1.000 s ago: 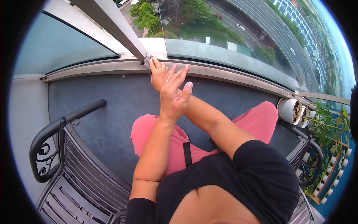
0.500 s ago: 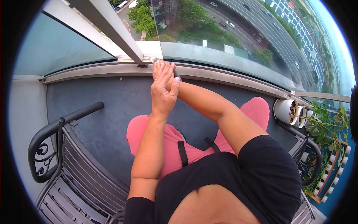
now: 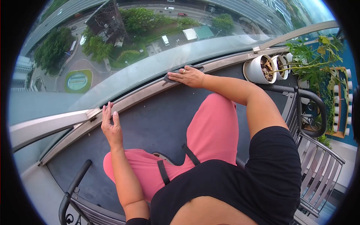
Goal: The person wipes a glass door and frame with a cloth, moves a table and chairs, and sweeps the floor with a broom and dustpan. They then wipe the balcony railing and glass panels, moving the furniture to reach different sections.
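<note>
A dark grey cloth (image 3: 167, 79) lies on the metal rail (image 3: 142, 92) along the foot of the glass panel (image 3: 138, 77). My right hand (image 3: 188, 77) presses it down from above, with bent fingers over it and a ring on one finger. Cloth edges stick out on both sides of this hand. To the left, my left hand (image 3: 111, 125) is raised beside the rail, fingers stretched upward and thumb apart, holding nothing. Its fingertips overlap the rail in this view.
White pots (image 3: 258, 69) with a leafy plant (image 3: 317, 62) stand at the right end of the rail. Slatted metal benches (image 3: 318, 157) flank me on both sides. Beyond the glass lie a road (image 3: 153, 13) and trees far below.
My view has turned to the left. My hands, close together before, are now apart: the right has slid along the rail to the right with the cloth, while the left stays behind.
</note>
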Motion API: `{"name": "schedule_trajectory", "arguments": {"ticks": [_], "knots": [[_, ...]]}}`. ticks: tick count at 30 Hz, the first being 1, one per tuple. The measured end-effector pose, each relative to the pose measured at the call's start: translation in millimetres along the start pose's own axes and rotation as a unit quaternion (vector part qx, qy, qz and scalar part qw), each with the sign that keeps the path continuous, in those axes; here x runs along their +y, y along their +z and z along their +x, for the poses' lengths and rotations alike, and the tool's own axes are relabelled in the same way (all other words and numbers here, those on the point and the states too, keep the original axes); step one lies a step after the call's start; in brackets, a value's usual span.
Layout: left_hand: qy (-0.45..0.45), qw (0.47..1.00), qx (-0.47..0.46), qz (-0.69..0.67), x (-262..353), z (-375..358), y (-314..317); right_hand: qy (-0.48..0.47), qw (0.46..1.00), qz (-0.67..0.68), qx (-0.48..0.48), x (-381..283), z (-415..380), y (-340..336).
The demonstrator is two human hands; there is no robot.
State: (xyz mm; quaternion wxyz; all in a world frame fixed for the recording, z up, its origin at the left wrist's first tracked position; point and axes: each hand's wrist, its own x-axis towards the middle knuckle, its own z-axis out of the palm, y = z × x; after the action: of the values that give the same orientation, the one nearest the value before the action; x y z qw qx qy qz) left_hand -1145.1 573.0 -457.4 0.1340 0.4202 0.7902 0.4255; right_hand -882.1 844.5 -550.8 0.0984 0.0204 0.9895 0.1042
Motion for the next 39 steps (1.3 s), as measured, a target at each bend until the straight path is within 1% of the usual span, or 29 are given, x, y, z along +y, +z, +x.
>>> {"name": "schedule_trajectory", "arguments": {"ticks": [2, 4, 6, 7, 8, 9, 10, 12, 13, 14, 16, 18, 19, 20, 22, 24, 26, 27, 29, 32, 33, 34, 35, 36, 37, 38, 39], "knots": [[0.010, 0.998, -0.022, 0.057, -5, 1, 9, 0.055, 0.998, 0.005, 0.004, 28, -59, 22], [0.012, 0.993, -0.048, 0.110, -3, -2, 14, 0.129, 0.991, -0.013, -0.009, 53, -116, 34], [0.017, 0.986, -0.077, 0.144, -3, -9, 19, 0.230, 0.973, -0.021, -0.020, 75, -171, 61], [0.026, 0.986, -0.081, 0.146, -1, -12, 22, 0.296, 0.955, -0.010, -0.021, 88, -197, 75], [0.010, 0.982, -0.095, 0.162, 1, -17, 24, 0.359, 0.933, 0.001, -0.022, 99, -222, 89], [-0.005, 0.978, -0.108, 0.177, 2, -21, 27, 0.453, 0.891, 0.003, -0.037, 114, -244, 102], [0.004, 0.978, -0.111, 0.177, 1, -26, 29, 0.541, 0.840, 0.006, -0.050, 131, -265, 114], [-0.008, 0.971, -0.124, 0.205, 0, -29, 34, 0.604, 0.795, 0.009, -0.058, 166, -303, 141], [-0.004, 0.969, -0.125, 0.213, 6, -27, 36, 0.662, 0.748, 0.054, -0.003, 181, -302, 129], [-0.018, 0.968, -0.130, 0.216, 15, -30, 42, 0.711, 0.695, 0.097, 0.050, 199, -301, 113], [-0.035, 0.963, -0.140, 0.226, 24, -38, 50, 0.689, 0.676, 0.019, 0.260, 242, -313, 142], [-0.053, 0.964, -0.147, 0.213, 20, -47, 57, 0.720, 0.664, 0.043, 0.198, 268, -314, 157], [-0.055, 0.962, -0.154, 0.217, 22, -49, 59, 0.726, 0.671, 0.125, 0.086, 269, -311, 150], [-0.054, 0.962, -0.153, 0.221, 22, -52, 61, 0.726, 0.670, 0.129, 0.087, 265, -302, 153], [-0.095, 0.962, -0.146, 0.213, 24, -57, 63, 0.746, 0.656, 0.111, 0.028, 253, -286, 157], [-0.102, 0.965, -0.141, 0.195, 25, -60, 68, 0.756, 0.645, 0.091, 0.062, 241, -283, 179], [-0.108, 0.968, -0.142, 0.177, 22, -66, 63, 0.783, 0.610, 0.093, 0.081, 222, -267, 173], [-0.106, 0.968, -0.146, 0.172, 23, -67, 61, 0.795, 0.585, 0.126, 0.100, 212, -258, 165], [-0.108, 0.968, -0.155, 0.164, 20, -67, 59, 0.792, 0.590, 0.121, 0.106, 192, -240, 154], [-0.098, 0.974, -0.159, 0.131, 14, -61, 62, 0.766, 0.631, 0.089, 0.081, 150, -193, 125], [-0.087, 0.976, -0.161, 0.123, 15, -55, 67, 0.756, 0.647, 0.080, 0.063, 136, -177, 113], [-0.070, 0.976, -0.173, 0.114, 20, -50, 71, 0.745, 0.657, 0.115, 0.028, 125, -161, 97], [-0.050, 0.975, -0.188, 0.105, 27, -44, 74, 0.735, 0.668, 0.112, 0.011, 111, -141, 87], [-0.029, 0.974, -0.205, 0.093, 33, -40, 77, 0.711, 0.684, 0.154, -0.041, 97, -122, 59], [-0.021, 0.971, -0.224, 0.077, 40, -38, 79, 0.668, 0.706, 0.223, -0.067, 81, -103, 33], [-0.011, 0.968, -0.244, 0.062, 54, -36, 78, 0.649, 0.700, 0.292, -0.056, 66, -79, 23], [-0.007, 0.961, -0.273, 0.047, 79, -36, 74, 0.587, 0.720, 0.368, -0.051, 54, -67, -2]]}}
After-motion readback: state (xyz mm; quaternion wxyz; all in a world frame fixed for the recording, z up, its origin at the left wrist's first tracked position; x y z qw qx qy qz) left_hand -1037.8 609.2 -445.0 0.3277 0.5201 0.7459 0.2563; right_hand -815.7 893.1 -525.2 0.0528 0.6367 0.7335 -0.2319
